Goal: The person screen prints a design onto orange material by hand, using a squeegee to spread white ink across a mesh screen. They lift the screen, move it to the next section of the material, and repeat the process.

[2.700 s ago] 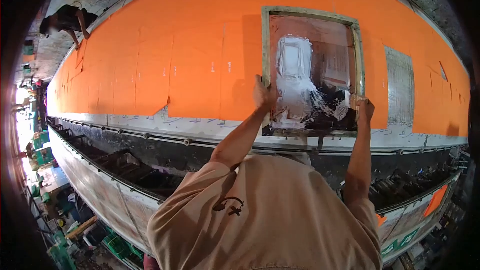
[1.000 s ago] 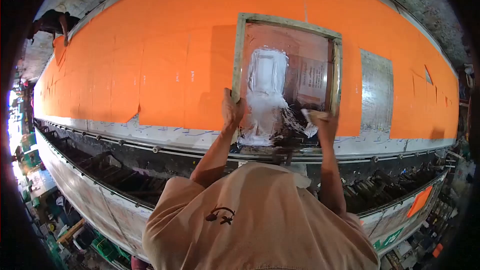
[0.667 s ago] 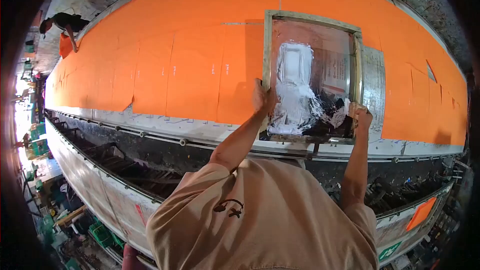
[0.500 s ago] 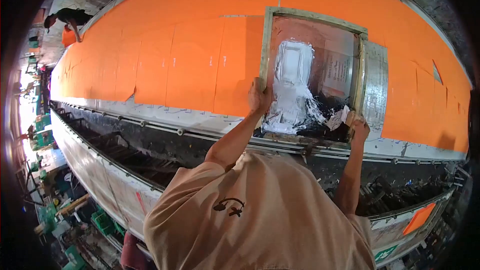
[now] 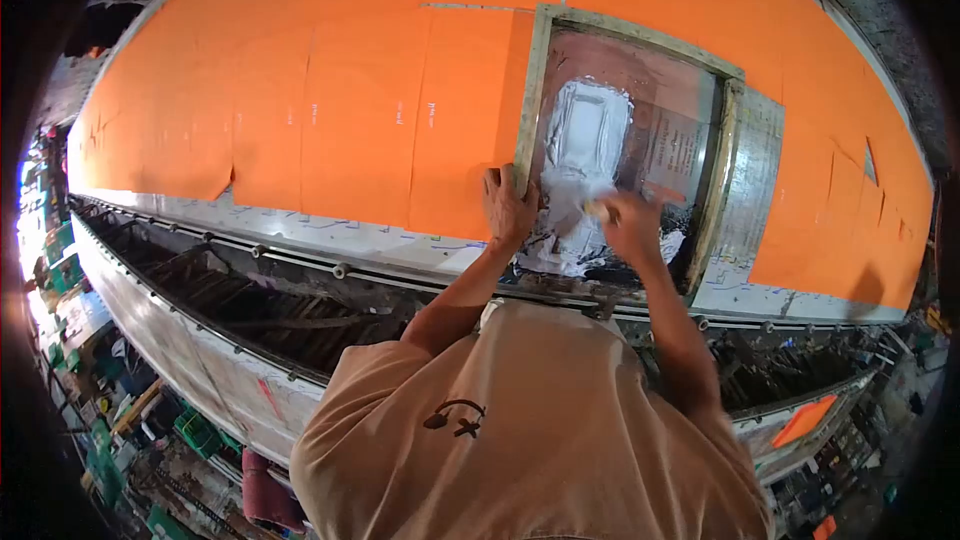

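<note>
A wooden frame (image 5: 533,100) with a screen inside it lies on the long table covered in orange sheets (image 5: 370,130). White paste (image 5: 590,130) is spread over the middle of the screen, with dark smears near its lower edge. My left hand (image 5: 510,208) is wrapped round the left side of the frame, near its lower corner. Over the lower part of the paste, my right hand (image 5: 632,225) grips a scraper (image 5: 597,210), whose blade is blurred by motion.
A metal rail (image 5: 340,270) runs along the table's near edge. Below it lies a dark trough (image 5: 250,290) with a white outer side. Green crates (image 5: 200,437) and a red roll (image 5: 265,495) are on the floor at the lower left.
My right hand has moved left with the scraper, from the frame's right side to over the paste. My left hand stays on the frame. The view has shifted, and the person at the upper left is mostly out of view.
</note>
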The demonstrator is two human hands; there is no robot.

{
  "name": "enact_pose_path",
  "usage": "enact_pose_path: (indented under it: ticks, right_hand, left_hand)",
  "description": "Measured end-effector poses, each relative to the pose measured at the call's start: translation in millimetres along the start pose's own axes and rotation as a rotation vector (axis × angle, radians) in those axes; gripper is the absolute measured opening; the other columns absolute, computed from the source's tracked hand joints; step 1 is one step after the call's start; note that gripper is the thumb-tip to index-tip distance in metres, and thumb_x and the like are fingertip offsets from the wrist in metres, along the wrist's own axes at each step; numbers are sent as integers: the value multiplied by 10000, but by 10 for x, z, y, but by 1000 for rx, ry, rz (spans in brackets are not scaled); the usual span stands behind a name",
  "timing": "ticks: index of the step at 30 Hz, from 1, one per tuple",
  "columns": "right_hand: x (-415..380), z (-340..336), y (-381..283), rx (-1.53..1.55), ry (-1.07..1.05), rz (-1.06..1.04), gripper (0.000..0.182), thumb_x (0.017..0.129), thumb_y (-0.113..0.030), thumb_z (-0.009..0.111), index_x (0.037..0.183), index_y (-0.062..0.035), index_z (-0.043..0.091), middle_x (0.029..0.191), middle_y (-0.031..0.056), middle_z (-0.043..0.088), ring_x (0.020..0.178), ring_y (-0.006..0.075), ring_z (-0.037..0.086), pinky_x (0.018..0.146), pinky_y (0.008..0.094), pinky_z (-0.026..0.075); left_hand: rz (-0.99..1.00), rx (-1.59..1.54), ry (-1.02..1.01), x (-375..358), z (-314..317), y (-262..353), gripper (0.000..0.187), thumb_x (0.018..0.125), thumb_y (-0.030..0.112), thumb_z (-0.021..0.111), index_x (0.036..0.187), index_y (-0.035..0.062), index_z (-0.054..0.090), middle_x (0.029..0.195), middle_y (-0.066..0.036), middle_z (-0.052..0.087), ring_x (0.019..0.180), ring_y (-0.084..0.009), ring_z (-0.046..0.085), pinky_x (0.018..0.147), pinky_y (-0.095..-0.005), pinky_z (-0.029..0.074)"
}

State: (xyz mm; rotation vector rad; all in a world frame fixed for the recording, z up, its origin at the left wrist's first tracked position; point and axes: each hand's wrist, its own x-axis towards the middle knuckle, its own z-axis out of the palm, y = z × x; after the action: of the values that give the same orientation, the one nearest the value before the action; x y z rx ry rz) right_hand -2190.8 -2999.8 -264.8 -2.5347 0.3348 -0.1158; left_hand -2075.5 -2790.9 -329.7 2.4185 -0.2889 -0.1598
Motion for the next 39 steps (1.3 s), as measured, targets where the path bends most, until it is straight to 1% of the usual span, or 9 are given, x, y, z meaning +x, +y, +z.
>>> enact_pose_path:
  ticks: [6, 15, 20, 26, 29, 31, 33, 35, 39]
  right_hand:
    - [1636, 241, 3, -255, 56, 0, 219, 875, -138, 694, 1082, -162, 760, 1045, 100, 735, 1028, 360, 677, 1022, 556, 472]
    - [830, 87, -189, -143, -364, 75, 332, 801, -80, 722, 1122, -134, 792, 1052, 105, 744, 1047, 329, 688, 1042, 518, 451]
    - [1530, 215, -22, -58, 114, 2, 329, 850, -89, 699, 1160, -146, 790, 1093, 108, 752, 1055, 340, 696, 977, 466, 520]
    - [-105, 204, -293, -101, 20, -44, 383, 775, -53, 749, 1156, -98, 760, 1214, 105, 715, 1125, 341, 671, 1043, 463, 516]
    - [-593, -324, 202, 97, 229, 279, 380, 826, -124, 765, 1201, -62, 745, 1282, 119, 693, 1223, 295, 639, 1163, 516, 411]
    - [-990, -409, 967, 602, 518, 494, 361, 829, -98, 763, 1160, 33, 704, 1088, 147, 750, 951, 253, 721, 773, 358, 575]
    - [-1343, -716, 1450, 1113, 715, 874, 341, 866, -96, 738, 1168, 52, 684, 977, 75, 723, 833, 172, 679, 715, 329, 536]
    - [-1663, -1010, 2049, 964, 614, 865, 361, 842, -67, 707, 1188, 29, 675, 900, 37, 677, 774, 166, 642, 666, 330, 508]
    - [-2008, -2102, 3121, 877, 769, 891, 276, 782, -53, 700, 1052, 1, 711, 884, 23, 664, 779, 153, 630, 653, 333, 496]
  left_hand:
    - [22, -16, -18, 35, -39, -6, 434, 851, 175, 765, 1196, 0, 569, 1097, -259, 549, 1049, -472, 534, 877, -557, 448]
    - [-6, -5, 47, 68, -17, -2, 422, 849, 196, 773, 1185, 9, 600, 1090, -260, 605, 1038, -473, 585, 859, -545, 478]
    - [-170, -360, -141, 41, -1, -62, 404, 855, 200, 775, 1152, 15, 571, 1021, -261, 642, 949, -457, 648, 781, -531, 516]
    - [-18, -292, 2, 136, -13, 36, 328, 885, 133, 745, 1092, 8, 524, 896, -200, 637, 812, -377, 665, 741, -488, 538]
    - [-113, -810, -206, 139, 353, -544, 323, 929, 102, 711, 1164, 3, 512, 955, -153, 631, 774, -282, 666, 689, -433, 540]
    - [127, -670, -30, 226, 300, -113, 314, 931, 77, 693, 1174, 11, 505, 938, -134, 621, 745, -249, 661, 648, -413, 537]
    - [350, -514, 166, 168, 319, 359, 309, 932, 52, 676, 1183, 19, 498, 922, -114, 611, 717, -217, 656, 607, -393, 535]
    - [-19, -734, -37, 70, 604, 906, 276, 976, 138, 701, 1072, 57, 455, 970, -59, 549, 780, -165, 593, 623, -356, 500]
    - [-42, -692, -94, -118, 1894, 1710, 302, 964, 168, 726, 1046, 82, 448, 838, -43, 542, 666, -143, 586, 487, -322, 461]
